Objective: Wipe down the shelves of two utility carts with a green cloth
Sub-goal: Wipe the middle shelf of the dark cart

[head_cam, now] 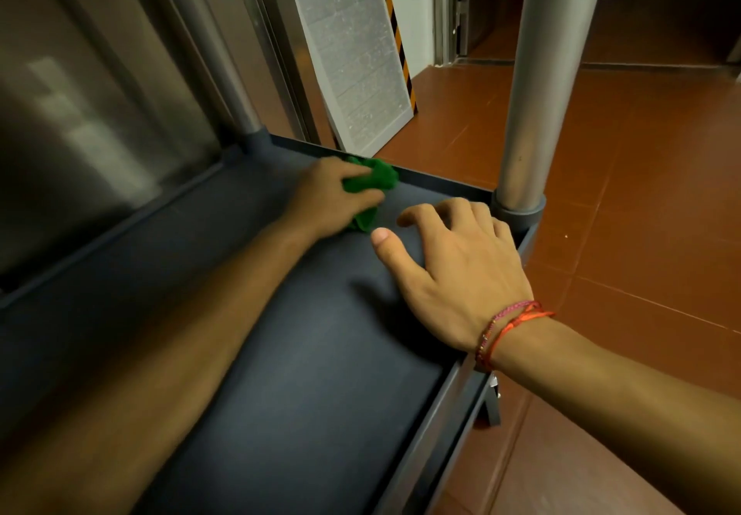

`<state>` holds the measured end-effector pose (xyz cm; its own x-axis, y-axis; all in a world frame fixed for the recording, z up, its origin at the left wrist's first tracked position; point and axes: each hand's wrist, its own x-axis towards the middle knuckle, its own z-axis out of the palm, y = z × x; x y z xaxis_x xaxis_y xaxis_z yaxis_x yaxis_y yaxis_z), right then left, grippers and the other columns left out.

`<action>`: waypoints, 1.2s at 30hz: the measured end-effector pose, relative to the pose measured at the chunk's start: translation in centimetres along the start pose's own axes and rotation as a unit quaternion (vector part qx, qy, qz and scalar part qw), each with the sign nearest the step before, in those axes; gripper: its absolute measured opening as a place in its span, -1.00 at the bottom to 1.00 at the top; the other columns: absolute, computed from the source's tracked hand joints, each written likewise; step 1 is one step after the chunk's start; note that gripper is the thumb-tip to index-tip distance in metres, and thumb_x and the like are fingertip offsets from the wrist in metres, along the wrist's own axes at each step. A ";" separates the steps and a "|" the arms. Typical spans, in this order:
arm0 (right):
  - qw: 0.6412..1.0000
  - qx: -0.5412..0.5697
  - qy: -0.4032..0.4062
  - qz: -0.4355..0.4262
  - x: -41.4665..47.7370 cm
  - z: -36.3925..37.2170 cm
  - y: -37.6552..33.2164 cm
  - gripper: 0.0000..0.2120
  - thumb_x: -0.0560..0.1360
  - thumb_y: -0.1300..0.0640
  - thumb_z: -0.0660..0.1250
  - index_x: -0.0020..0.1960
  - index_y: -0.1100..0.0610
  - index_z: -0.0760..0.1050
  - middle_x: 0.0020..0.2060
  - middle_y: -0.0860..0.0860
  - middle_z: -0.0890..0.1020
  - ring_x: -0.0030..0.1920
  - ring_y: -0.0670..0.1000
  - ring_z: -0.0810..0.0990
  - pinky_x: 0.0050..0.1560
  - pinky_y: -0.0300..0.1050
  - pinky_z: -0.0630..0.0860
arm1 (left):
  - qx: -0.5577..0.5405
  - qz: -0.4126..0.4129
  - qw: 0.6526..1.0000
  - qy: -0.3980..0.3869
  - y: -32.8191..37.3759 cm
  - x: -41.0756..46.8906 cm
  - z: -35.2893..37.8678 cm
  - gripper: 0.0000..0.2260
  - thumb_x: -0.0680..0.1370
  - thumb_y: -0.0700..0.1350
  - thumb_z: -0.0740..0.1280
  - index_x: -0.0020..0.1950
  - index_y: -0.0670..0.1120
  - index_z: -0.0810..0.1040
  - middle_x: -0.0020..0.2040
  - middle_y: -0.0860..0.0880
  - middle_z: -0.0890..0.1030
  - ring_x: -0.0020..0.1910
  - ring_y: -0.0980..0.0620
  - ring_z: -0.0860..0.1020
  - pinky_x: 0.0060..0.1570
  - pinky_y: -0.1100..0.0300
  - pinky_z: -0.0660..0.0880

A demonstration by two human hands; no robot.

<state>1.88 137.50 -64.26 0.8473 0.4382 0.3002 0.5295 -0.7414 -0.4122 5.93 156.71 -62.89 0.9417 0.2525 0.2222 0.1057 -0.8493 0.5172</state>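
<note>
A dark grey cart shelf [304,354] with a raised rim fills the lower middle of the head view. My left hand [324,197] grips a bunched green cloth [375,181] near the shelf's far edge, the cloth down on the surface. My right hand [453,266] rests on the shelf close to the right rim, fingers spread and lightly bent, holding nothing. Red thread bracelets circle its wrist.
Two grey metal cart posts rise from the shelf corners, one at far left [212,53], one at far right [549,85]. A steel wall panel [80,113] stands to the left. A white board with hazard stripes [357,57] leans behind. Red floor tiles [641,193] lie to the right.
</note>
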 end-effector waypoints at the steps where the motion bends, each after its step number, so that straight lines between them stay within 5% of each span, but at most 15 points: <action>1: 1.000 0.011 0.017 -0.001 -0.1 0.0 0.0 -0.38 0.50 -0.41 -0.13 0.28 -0.07 0.41 0.16 0.04 0.46 0.24 0.11 0.38 0.28 0.04 0.30 | -0.001 0.028 0.999 -0.025 1.2 -0.9 0.5 -0.67 0.46 -0.03 0.50 0.20 -0.04 0.65 0.00 -0.04 0.58 -0.01 0.04 0.53 -0.10 0.31 0.34; 5: 0.996 0.054 0.064 -0.023 -0.1 0.1 0.0 -0.38 0.53 -0.35 -0.01 0.42 0.01 0.29 0.35 0.05 0.39 0.37 0.12 0.33 0.38 0.08 0.28 | -0.007 0.076 0.995 -0.065 4.0 -2.4 1.5 -0.96 0.48 -0.05 0.43 -0.14 0.02 0.60 -0.12 -0.02 0.58 -0.10 0.00 0.57 -0.18 0.23 0.39; 9: 0.996 0.057 0.063 -0.021 -0.1 0.2 0.1 -0.33 0.53 -0.37 -0.07 0.47 0.02 0.22 0.45 0.11 0.32 0.45 0.16 0.27 0.44 0.12 0.24 | 0.041 0.071 0.997 -0.010 1.0 -0.6 0.2 -0.82 0.50 -0.03 0.43 0.08 0.01 0.69 -0.22 0.04 0.62 -0.16 0.05 0.57 -0.23 0.28 0.35; 12: 0.995 0.074 0.063 -0.009 -0.1 0.0 0.1 -0.30 0.53 -0.38 -0.09 0.49 0.02 0.21 0.46 0.15 0.31 0.46 0.19 0.26 0.45 0.15 0.23 | 0.037 0.019 0.998 0.053 -0.8 0.2 -0.2 -0.78 0.52 -0.08 0.42 0.14 -0.07 0.68 -0.11 -0.06 0.69 -0.17 0.05 0.58 -0.28 0.28 0.35; 18: 0.992 0.091 0.084 -0.013 -0.1 0.0 0.2 -0.32 0.54 -0.34 -0.02 0.48 0.07 0.25 0.43 0.14 0.34 0.44 0.17 0.28 0.46 0.10 0.21 | 0.022 0.068 0.997 -0.029 3.7 -1.9 0.9 -0.91 0.49 -0.15 0.41 -0.10 0.04 0.68 -0.36 0.17 0.54 -0.32 0.27 0.51 -0.33 0.41 0.33; 21: 0.991 0.101 0.087 -0.015 -0.2 -0.1 0.3 -0.34 0.55 -0.33 -0.02 0.48 0.07 0.26 0.44 0.13 0.34 0.46 0.16 0.26 0.48 0.09 0.17 | 0.158 0.163 0.971 -0.080 5.9 -4.8 2.0 -0.77 0.63 -0.25 0.22 0.24 -0.26 0.55 -0.02 -0.03 0.62 0.03 0.05 0.62 -0.32 0.57 0.31; 23: 0.989 0.110 0.093 -0.016 -0.3 -0.1 0.4 -0.36 0.55 -0.32 -0.01 0.48 0.06 0.27 0.44 0.12 0.35 0.46 0.15 0.27 0.48 0.09 0.17 | 0.154 0.163 0.973 -0.061 6.2 -6.1 2.2 -0.66 0.69 -0.29 0.06 0.47 -0.30 0.32 0.29 -0.10 0.50 0.06 0.21 0.59 -0.30 0.59 0.33; 25: 0.988 0.117 0.102 -0.019 -0.3 -0.2 0.4 -0.39 0.56 -0.30 0.02 0.45 0.06 0.30 0.41 0.12 0.37 0.43 0.14 0.29 0.46 0.07 0.19 | 0.146 0.200 0.967 -0.060 5.4 -5.1 2.0 -0.75 0.62 -0.26 0.23 0.27 -0.26 0.53 0.08 0.03 0.57 -0.05 0.30 0.57 -0.26 0.55 0.34; 28: 0.986 0.125 0.107 -0.022 -0.3 -0.1 0.4 -0.39 0.55 -0.30 0.00 0.42 0.08 0.34 0.36 0.11 0.42 0.39 0.14 0.34 0.43 0.10 0.23 | 0.040 0.087 0.994 -0.053 4.4 -3.4 0.4 -0.89 0.52 -0.13 0.40 0.02 -0.07 0.67 -0.24 0.08 0.53 -0.24 0.28 0.52 -0.25 0.42 0.34; 31: 0.987 0.124 0.098 -0.013 -0.2 0.0 0.4 -0.35 0.55 -0.32 -0.05 0.43 0.07 0.33 0.37 0.12 0.42 0.39 0.16 0.34 0.41 0.11 0.25 | 0.073 -0.011 0.997 0.010 1.2 -3.7 -1.3 -0.83 0.53 -0.01 0.40 0.10 0.03 0.68 -0.15 -0.04 0.55 -0.11 0.01 0.54 -0.21 0.22 0.30; 36: 0.986 0.129 0.101 -0.015 -0.1 0.1 0.6 -0.35 0.55 -0.33 -0.06 0.44 0.06 0.32 0.37 0.12 0.43 0.39 0.16 0.35 0.41 0.12 0.25 | 0.072 -0.039 0.997 0.004 1.3 -5.0 -1.7 -0.76 0.53 0.04 0.38 0.16 0.03 0.67 -0.10 -0.05 0.54 -0.05 -0.07 0.55 -0.18 0.17 0.32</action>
<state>2.05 137.09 -64.64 0.8189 0.3294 0.4701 0.5700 -0.5638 -0.5977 0.84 155.09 -61.95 0.9266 0.3227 0.1929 0.2230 -0.8848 0.4091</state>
